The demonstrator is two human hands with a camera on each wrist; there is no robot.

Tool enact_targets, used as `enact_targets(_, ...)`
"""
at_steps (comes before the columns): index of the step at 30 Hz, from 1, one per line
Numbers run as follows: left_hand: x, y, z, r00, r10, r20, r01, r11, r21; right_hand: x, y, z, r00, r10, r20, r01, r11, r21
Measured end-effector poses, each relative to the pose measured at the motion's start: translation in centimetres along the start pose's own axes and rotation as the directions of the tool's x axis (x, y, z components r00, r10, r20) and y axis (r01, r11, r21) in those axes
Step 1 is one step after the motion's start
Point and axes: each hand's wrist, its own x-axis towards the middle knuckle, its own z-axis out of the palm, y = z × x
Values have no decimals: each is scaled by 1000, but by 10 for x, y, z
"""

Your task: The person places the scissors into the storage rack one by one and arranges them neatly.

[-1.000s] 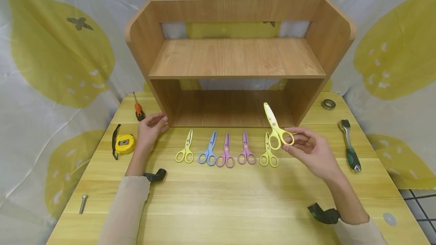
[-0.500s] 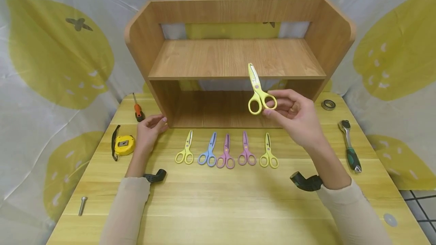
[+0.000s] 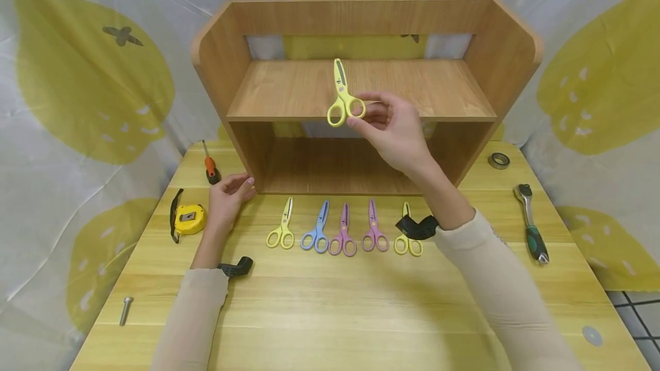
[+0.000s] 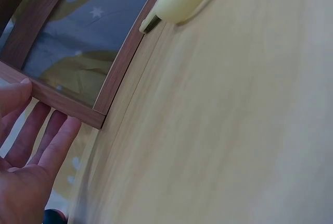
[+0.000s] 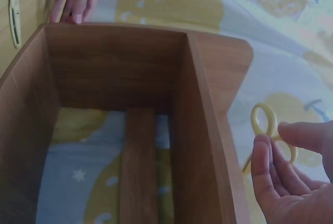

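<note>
I note the right hand point(image 3: 399, 133) pinching the yellow scissors point(image 3: 344, 98) by a handle ring, blades pointing up and away, at the front edge of the shelf unit's point(image 3: 361, 87) upper board. Left hand point(image 3: 228, 194), fingers relaxed, rests at the unit's lower left corner.

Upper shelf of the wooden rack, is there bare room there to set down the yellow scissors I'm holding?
Yes. The upper shelf is bare board left and right of the held yellow scissors. The table strip before the rack is crowded by the scissors row.
</note>
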Motion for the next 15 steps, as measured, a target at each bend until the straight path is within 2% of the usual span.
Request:
enact_targets(8, 7, -12, -3, 1000, -10, 0, 10, 1000, 11, 37, -3, 34, 999, 37, 39, -37, 999, 6)
enact_targets(15, 13, -22, -7, 1000, 3, -15, -3, 1000, 16, 61, -9, 63, 997, 58, 51, -55, 996, -63)
